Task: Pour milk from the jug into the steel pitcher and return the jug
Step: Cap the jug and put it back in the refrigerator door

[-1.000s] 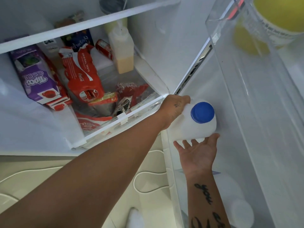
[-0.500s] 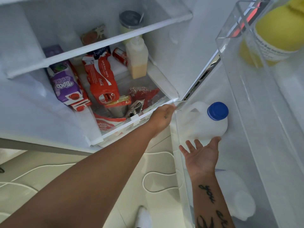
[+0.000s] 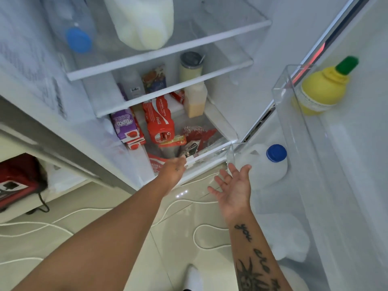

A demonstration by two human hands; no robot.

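- An open fridge is standing over a pale tiled floor, its door swung out to the right.
- The milk jug, blue cap on, is sitting upright in the lower door bin, just right of the right hand.
- That hand is hanging palm up, fingers spread apart and gripping nothing. Its thumb is lying just beside the jug, and contact is unclear.
- The left hand is reaching towards the drawer rail, left of the other hand. Its fingers are hidden, so I cannot tell how they are lying.
- Above and right of the right hand, a yellow lemon bottle is standing in the upper door bin.
- Beyond the left hand, a red cola pack is lying inside.
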